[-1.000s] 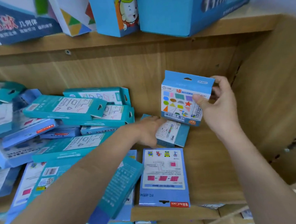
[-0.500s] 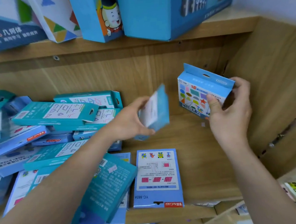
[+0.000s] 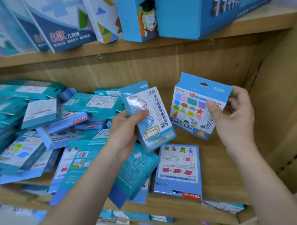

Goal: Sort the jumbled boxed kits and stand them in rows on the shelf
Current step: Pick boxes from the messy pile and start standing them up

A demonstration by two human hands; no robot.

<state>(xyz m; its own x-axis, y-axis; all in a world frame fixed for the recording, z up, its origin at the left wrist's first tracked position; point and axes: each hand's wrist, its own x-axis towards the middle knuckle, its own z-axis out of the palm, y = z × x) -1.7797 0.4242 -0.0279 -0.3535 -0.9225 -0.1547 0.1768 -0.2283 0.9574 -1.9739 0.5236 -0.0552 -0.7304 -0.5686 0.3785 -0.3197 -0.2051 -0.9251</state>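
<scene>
Centrally, the left hand point(image 3: 122, 131) grips a tall light-blue cardboard box point(image 3: 149, 117), the right hand point(image 3: 232, 117) a squarer blue shapes-printed box point(image 3: 194, 107), above the wooden shelf point(image 3: 224, 173).

left hand point(image 3: 126, 131) and right hand point(image 3: 232, 118) held up side by side, both gripping.

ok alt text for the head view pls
Left hand holds a tall pale-blue cardboard box printed with stick frames; right hand holds a squarer blue box printed with coloured shapes, above a wooden shelf. Teal and blue boxes lie jumbled at left.
</scene>
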